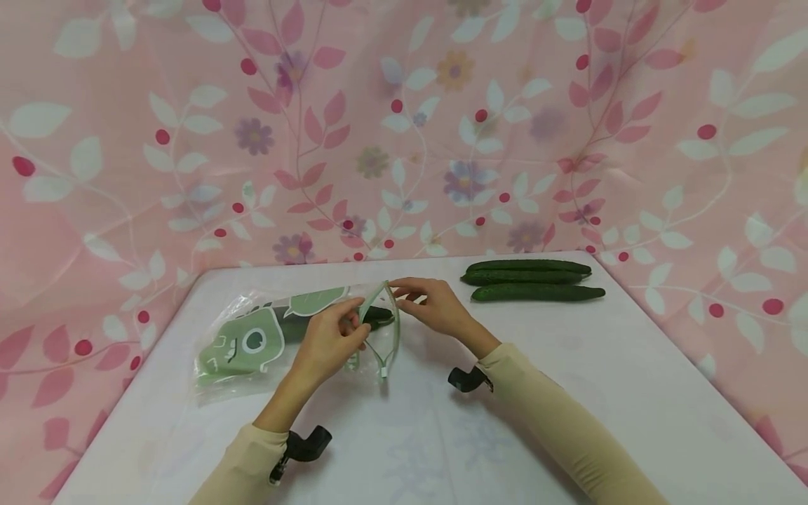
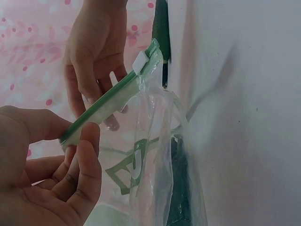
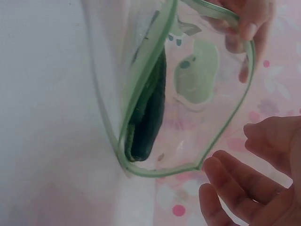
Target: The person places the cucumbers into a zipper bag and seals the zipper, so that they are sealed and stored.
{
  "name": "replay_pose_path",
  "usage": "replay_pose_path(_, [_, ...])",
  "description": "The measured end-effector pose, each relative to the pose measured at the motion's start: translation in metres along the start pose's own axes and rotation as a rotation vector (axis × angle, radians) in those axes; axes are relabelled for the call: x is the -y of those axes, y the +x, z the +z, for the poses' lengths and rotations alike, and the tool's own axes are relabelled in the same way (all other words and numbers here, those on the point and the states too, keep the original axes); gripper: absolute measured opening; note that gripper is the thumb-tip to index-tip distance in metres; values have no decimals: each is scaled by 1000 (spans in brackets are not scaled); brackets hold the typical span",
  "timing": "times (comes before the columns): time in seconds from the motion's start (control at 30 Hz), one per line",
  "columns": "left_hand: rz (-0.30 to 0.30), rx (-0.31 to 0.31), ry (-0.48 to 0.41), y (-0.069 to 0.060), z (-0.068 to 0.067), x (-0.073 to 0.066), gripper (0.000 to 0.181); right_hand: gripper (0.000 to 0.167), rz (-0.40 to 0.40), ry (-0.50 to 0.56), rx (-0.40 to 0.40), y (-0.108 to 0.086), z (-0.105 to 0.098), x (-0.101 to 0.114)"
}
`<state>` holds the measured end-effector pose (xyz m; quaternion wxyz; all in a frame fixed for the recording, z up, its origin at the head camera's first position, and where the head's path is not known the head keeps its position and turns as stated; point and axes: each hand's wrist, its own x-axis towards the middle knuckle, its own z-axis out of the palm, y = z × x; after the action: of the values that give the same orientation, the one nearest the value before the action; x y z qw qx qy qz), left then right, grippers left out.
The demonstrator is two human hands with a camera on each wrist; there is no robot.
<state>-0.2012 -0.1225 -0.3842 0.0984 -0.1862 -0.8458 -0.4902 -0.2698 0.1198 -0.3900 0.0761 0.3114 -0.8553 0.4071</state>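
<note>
Head view shows us a printed zip bag [image 1: 243,351] lying on the desk [image 1: 663,379], with dark cucumber [image 3: 155,113] inside. The left hand [image 1: 328,344] pinches the rim's near side, we judge to hold the mouth apart; the right hand [image 1: 438,305], fingers loosely spread and gripping nothing, has fingertips at the rim's far end. Whether they press it, we cannot tell. Three loose cucumbers [image 1: 536,292] lie together farther right, apart from the bag. Print and left hand partly hide the bag's contents, so we cannot count them.
</note>
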Motion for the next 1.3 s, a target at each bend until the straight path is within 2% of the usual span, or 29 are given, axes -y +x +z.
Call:
replay_pose_path(0.13, [6, -8, 8, 0, 0, 0, 47, 36, -21, 20, -32, -3, -10, -1])
replay_pose_path(0.37, [36, -6, 32, 0, 1, 1, 48, 35, 15, 40, -58, -9, -24, -7])
replay_pose_path(1.03, [33, -4, 17, 0, -1, 1, 48, 30, 47, -50, -122, -24, -62, -26])
replay_pose_path(1.3, [31, -4, -4, -1, -1, 1, 49, 29, 102, -45, -154, -34, -77, -37])
